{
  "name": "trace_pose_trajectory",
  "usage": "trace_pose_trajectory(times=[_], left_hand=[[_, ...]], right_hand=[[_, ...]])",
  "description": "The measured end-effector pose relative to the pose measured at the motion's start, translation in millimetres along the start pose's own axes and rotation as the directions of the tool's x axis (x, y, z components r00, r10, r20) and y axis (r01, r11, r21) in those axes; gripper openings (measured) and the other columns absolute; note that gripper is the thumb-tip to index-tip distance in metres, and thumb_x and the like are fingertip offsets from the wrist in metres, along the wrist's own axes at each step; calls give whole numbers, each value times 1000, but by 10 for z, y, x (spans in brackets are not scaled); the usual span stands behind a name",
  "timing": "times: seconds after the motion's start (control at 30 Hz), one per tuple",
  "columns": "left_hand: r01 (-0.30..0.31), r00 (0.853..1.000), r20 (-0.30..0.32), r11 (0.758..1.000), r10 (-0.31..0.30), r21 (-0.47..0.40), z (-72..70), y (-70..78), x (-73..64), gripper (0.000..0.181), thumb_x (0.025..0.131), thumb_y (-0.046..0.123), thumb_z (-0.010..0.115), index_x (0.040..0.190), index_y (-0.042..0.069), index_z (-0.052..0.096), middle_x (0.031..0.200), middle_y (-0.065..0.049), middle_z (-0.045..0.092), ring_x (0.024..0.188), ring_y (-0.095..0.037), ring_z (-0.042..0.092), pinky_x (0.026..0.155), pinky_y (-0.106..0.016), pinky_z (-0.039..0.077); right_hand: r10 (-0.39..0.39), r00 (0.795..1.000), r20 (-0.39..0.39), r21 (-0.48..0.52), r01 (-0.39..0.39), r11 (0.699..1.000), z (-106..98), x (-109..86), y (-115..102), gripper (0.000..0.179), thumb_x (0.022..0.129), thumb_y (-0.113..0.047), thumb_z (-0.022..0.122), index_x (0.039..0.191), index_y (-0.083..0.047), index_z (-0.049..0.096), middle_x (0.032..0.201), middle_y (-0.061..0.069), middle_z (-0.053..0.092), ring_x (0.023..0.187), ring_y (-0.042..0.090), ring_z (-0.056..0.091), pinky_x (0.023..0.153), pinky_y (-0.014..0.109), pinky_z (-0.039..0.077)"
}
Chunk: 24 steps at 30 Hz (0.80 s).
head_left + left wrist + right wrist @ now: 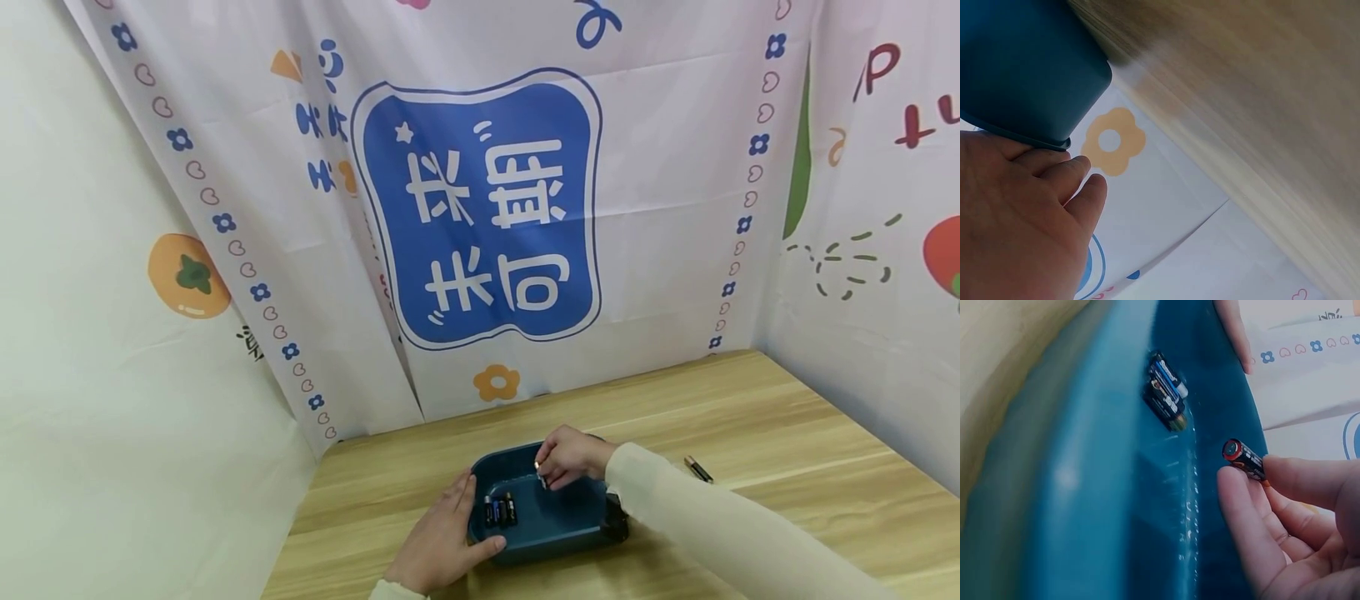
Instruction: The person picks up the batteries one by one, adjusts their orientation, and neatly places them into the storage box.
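My right hand (567, 457) is over the far part of a dark blue plastic basin (555, 508). Thumb and fingers pinch a small cylindrical battery (1245, 459), black with a red ring at its visible end. Near the basin's left end, several batteries (500, 510) lie side by side on its floor, black ones and a blue one among them. The left hand (444, 537) rests at the basin's left side, fingers along the outer wall and thumb at the front rim. From the left wrist view, its fingers touch the rim (1019, 139).
On the wooden table (795, 433), right of the basin and beyond the right forearm, lies a black and gold battery (698, 469). A printed cloth (660, 250) hangs behind the table's back edge. Some black object (615, 521) shows at the basin's front right corner.
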<state>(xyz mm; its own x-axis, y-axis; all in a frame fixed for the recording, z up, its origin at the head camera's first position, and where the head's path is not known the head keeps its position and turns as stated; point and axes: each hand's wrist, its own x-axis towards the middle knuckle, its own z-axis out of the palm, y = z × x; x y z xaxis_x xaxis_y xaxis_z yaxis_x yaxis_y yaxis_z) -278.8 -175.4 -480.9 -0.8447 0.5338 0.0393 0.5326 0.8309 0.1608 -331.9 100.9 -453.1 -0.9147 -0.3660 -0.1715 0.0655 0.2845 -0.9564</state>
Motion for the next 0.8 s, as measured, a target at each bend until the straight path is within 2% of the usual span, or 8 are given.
trace_pose_trajectory(times=[0.4, 0.8], left_hand=[[-8, 1000, -3, 1000, 8, 20, -15, -3, 16, 102, 88, 77, 36, 153, 0, 23, 160, -14, 16, 142, -31, 27, 109, -52, 31], [-2, 1000, 17, 1000, 2, -15, -27, 7, 18, 102, 88, 77, 38, 153, -1, 24, 159, -16, 19, 141, -33, 27, 110, -52, 29]], right_hand=[[-25, 1000, 19, 25, 24, 999, 150, 44, 62, 12, 87, 8, 65, 99, 11, 63, 83, 16, 67, 68, 24, 66, 64, 40, 59], [16, 1000, 18, 8, -16, 1000, 284, 52, 107, 11, 86, 11, 64, 96, 9, 65, 84, 17, 68, 68, 25, 67, 63, 40, 59]])
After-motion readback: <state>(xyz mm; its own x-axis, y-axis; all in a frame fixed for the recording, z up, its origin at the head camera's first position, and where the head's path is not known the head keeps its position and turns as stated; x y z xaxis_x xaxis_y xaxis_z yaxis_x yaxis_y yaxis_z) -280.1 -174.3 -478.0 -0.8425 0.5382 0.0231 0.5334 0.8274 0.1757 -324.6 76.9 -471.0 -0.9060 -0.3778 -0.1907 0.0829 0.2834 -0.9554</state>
